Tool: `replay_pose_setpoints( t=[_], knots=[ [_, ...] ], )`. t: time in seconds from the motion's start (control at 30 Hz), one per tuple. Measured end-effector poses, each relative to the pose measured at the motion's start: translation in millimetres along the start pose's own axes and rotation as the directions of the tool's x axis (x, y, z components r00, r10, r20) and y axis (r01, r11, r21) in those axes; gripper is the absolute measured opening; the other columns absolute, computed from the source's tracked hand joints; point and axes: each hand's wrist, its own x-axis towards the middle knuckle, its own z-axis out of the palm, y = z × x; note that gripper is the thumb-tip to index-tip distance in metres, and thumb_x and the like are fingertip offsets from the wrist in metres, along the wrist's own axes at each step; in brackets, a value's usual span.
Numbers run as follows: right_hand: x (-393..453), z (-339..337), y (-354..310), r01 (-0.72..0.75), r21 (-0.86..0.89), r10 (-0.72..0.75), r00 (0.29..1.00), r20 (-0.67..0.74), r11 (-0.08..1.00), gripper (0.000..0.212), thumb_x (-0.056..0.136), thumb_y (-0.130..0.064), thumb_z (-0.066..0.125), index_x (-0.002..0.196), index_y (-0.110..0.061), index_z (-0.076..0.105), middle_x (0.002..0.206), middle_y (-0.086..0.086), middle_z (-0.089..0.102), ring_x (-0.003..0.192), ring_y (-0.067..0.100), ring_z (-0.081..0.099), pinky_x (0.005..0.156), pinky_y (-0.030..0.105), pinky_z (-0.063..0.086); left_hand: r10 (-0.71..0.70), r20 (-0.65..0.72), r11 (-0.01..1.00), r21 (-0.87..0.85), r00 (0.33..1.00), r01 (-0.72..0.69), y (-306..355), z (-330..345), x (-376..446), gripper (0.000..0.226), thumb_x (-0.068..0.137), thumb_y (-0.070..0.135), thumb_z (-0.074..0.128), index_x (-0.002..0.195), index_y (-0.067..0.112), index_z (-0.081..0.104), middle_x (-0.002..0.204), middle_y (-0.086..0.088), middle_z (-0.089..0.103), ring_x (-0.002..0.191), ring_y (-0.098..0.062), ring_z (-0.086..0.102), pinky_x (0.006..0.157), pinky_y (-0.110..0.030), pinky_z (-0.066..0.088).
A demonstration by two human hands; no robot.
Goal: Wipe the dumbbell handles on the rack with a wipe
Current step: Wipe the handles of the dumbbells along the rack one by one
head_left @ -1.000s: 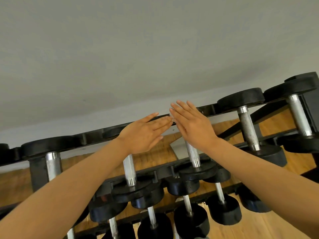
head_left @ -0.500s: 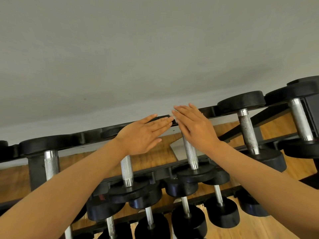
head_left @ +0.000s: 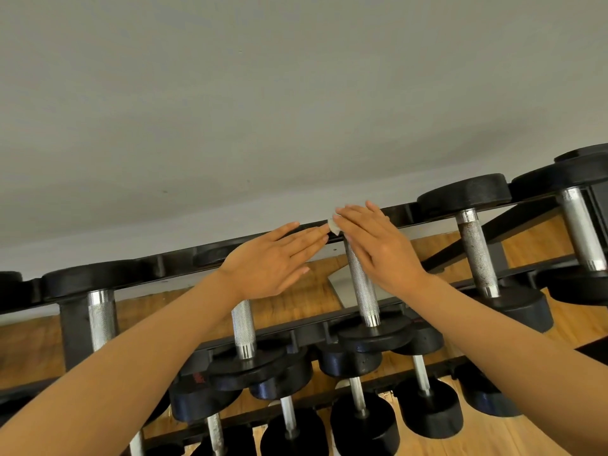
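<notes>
Change: compared with the frame before, your hands sit slightly higher and closer together at the rack's top rail, and a corner of white wipe (head_left: 333, 227) now peeks out between the fingertips.
Left hand: your left hand (head_left: 269, 263), centre of the frame, lies flat with fingers straight and together, tips touching the wipe.
Right hand: your right hand (head_left: 378, 246), just right of centre, also has its fingers extended, laid over the upper end of a dumbbell handle (head_left: 360, 284); whether anything is pinched beneath it, you cannot tell.
Wipe: mostly hidden, at the top rail (head_left: 399, 213) between both sets of fingertips.
Around: other knurled handles stand at left (head_left: 100, 319), under your left wrist (head_left: 243, 327) and at right (head_left: 475, 251), with black weight heads (head_left: 464, 192) on the rack.
Obstruction: your hands cover the top of the centre handle and most of the wipe.
Background: grey wall above, wooden floor (head_left: 302, 301) behind the rack.
</notes>
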Motion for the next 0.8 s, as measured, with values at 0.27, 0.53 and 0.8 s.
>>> replay_pose_setpoints(
  t=[0.27, 0.53, 0.8],
  knots=[
    [-29.1, -14.7, 28.8, -0.235, 0.171, 0.236, 0.972, 0.013, 0.957, 0.047, 0.102, -0.027, 0.041, 0.147, -0.015, 0.036, 0.149, 0.002, 0.042, 0.139, 0.021, 0.038, 0.112, 0.039, 0.037, -0.004, 0.018, 1.0, -0.022, 1.0, 0.005, 0.5, -0.6, -1.7, 0.056, 0.106, 0.036, 0.023, 0.153, 0.007, 0.023, 0.163, -0.009, 0.017, 0.146, -0.019, 0.032, 0.119, -0.038, 0.019],
    [0.2, -2.2, 6.9, 0.041, 0.028, -0.042, 0.999, 0.012, 0.999, 0.035, 0.1, -0.018, 0.048, 0.132, -0.008, 0.059, 0.14, 0.009, 0.055, 0.131, 0.026, 0.049, 0.115, 0.044, 0.032, 0.004, 0.033, 0.999, 0.037, 0.999, -0.005, 0.5, 2.4, -1.9, 0.059, 0.107, 0.037, 0.019, 0.156, 0.006, 0.013, 0.163, -0.012, 0.013, 0.15, -0.022, 0.019, 0.123, -0.042, 0.011],
    [-18.9, -10.1, 8.5, -0.26, 0.344, 0.278, 0.96, -0.004, 0.902, 0.041, 0.1, -0.007, 0.044, 0.141, -0.009, 0.046, 0.148, 0.004, 0.044, 0.14, 0.012, 0.038, 0.116, 0.037, 0.033, -0.041, -0.096, 0.99, -0.141, 0.995, 0.027, 7.5, -4.8, 2.8, 0.052, 0.102, 0.026, 0.036, 0.15, 0.006, 0.035, 0.154, -0.013, 0.04, 0.14, -0.024, 0.041, 0.118, -0.037, 0.026]
  ],
)
